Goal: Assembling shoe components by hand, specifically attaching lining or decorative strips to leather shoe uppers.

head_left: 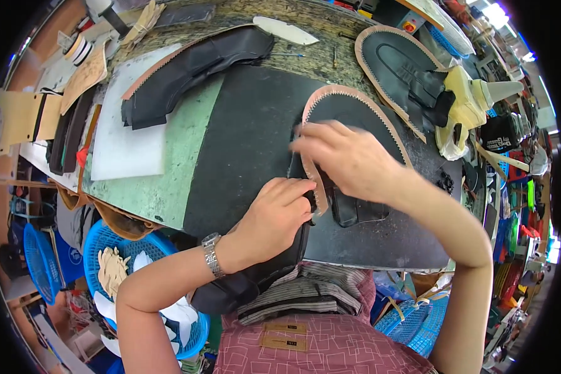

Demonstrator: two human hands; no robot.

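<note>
In front of me a black leather piece [360, 115] has a curved tan edging strip [346, 91] cut into small notches along its inner side. My left hand [279, 215], with a metal watch on its wrist, has its fingers bent and pressed together at the lower left end of that strip. Over the left part of the curve is my right hand [346, 156]. Its fingers are curled and smeared by motion, so I cannot tell what they hold. Dark leather [274, 262] hangs over the table's front edge below my left hand.
A similar notched leather piece [396, 59] lies at the far right beside a yellowish spouted bottle [464, 112]. Another curved black piece [196, 68] rests on a white sheet [128, 153] at the left. Blue baskets [109, 240] with pale scraps stand below the table.
</note>
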